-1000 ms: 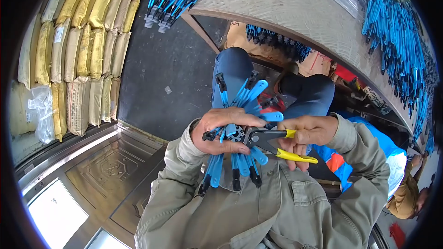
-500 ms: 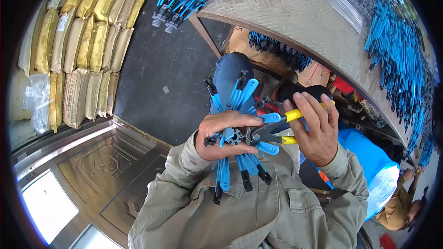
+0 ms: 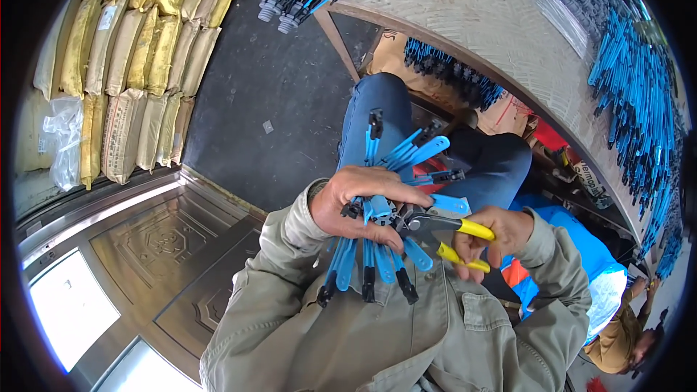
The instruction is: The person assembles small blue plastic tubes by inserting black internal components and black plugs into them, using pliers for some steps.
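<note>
Head view: the left hand [image 3: 347,197] clasps a cluster of blue strips [image 3: 417,254] above the lap, while the right hand's [image 3: 497,232] grip wraps yellow-handled pliers [image 3: 437,223], handles spread. The step appears to be plier work near the hub [image 3: 385,221], likely calling for a steady squeeze. Beyond, a blue bag [image 3: 573,239] conceals its contents; the counter [image 3: 435,0] carries blue bundles [image 3: 632,94]; stacked sacks [image 3: 120,72] reveal nothing inside.
</note>
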A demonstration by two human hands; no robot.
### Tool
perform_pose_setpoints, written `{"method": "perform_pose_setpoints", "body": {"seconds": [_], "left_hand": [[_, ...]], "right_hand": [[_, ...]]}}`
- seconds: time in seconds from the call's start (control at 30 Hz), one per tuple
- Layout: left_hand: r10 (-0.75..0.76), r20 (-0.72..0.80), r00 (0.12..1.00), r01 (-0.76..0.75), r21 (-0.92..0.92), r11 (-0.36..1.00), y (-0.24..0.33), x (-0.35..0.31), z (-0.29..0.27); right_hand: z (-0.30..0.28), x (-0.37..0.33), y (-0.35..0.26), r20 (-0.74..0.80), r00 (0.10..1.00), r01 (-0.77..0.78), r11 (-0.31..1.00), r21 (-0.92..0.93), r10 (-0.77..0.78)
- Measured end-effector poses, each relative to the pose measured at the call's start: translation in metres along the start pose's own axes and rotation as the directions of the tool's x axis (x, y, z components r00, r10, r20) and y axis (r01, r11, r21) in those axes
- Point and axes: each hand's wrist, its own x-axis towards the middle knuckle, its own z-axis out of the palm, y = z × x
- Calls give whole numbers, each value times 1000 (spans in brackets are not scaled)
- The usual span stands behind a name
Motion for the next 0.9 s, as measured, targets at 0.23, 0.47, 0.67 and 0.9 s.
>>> {"method": "perform_pose_setpoints", "body": {"seconds": [0.23,0.47,0.67,0.9], "left_hand": [[77,-96,992,-70,74,995,-7,-2,11],[28,-68,997,-25,46,999,2,2,4],[-63,116,991,56,66,996,-3,3,-2],[21,-134,991,-15,47,999,-12,1,5]], "right_hand": [[38,-1,-25,-264,964,-126,822,-556,-32],[28,-1,-7,-325,946,-137,904,-404,-2],[-1,3,20,269,954,-289,635,716,131],[20,-5,-18,-292,954,-90,863,-497,-69]]}}
